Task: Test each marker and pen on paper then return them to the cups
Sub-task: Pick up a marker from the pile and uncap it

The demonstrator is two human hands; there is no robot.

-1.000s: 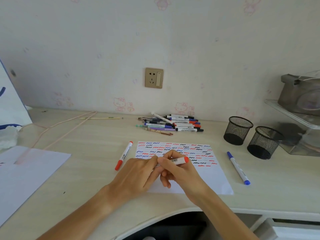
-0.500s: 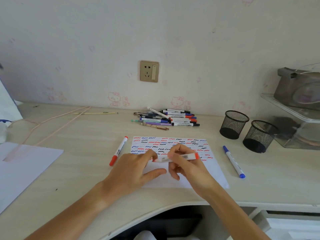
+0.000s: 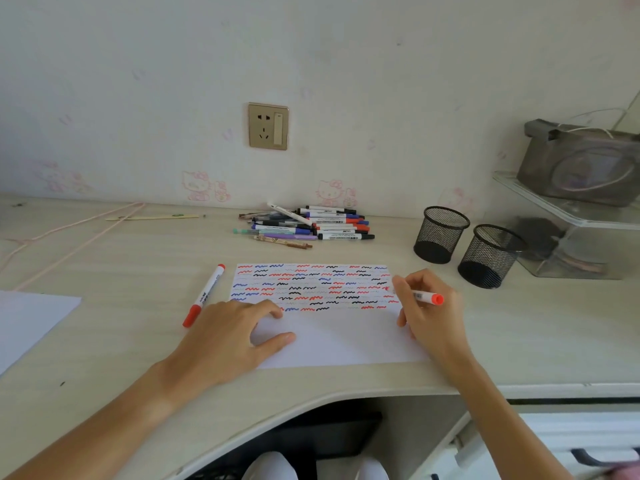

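One red marker [image 3: 426, 297], between right fingers [image 3: 403, 284]

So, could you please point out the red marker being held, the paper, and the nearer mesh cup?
red marker [image 3: 428, 297], head view, on its barrel near the red end.
paper [image 3: 346, 341], head view, on its blank lower part.
nearer mesh cup [image 3: 488, 258], head view, on its wall.

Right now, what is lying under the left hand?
The left hand rests on the paper, covering its left edge and some squiggles. Beneath lies the desk. Whether a marker cap hides under the palm cannot be seen.
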